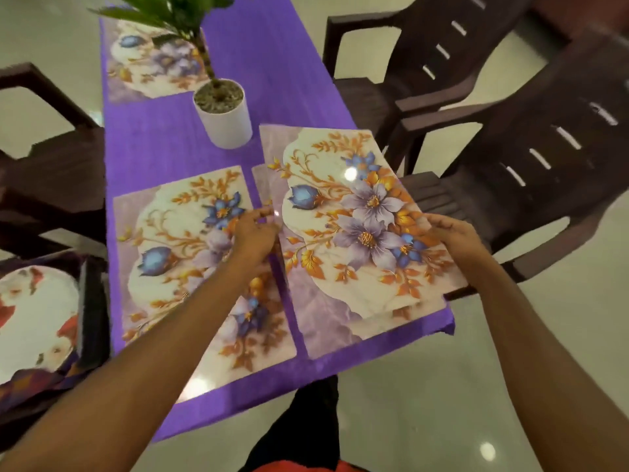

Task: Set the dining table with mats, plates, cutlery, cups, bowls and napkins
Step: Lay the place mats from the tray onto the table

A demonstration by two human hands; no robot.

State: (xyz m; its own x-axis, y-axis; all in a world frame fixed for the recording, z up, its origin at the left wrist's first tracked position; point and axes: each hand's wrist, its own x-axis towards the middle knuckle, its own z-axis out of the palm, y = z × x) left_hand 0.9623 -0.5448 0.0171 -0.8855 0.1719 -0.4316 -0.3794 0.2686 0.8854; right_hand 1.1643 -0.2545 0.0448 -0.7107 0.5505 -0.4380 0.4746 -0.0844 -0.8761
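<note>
Purple surface has mats laid left of, beyond and under my fingers, left hand and right hand pinching a fourth mat; plates wait far left, unplaced.

Floral mats, purple tablecloth

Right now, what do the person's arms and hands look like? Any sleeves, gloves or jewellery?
The left arm and right arm are bare right to the frame edge, with no sleeves in view. The left hand and right hand wear no gloves. No watch, bracelet or ring shows, though the fingers are slightly blurred.
</note>
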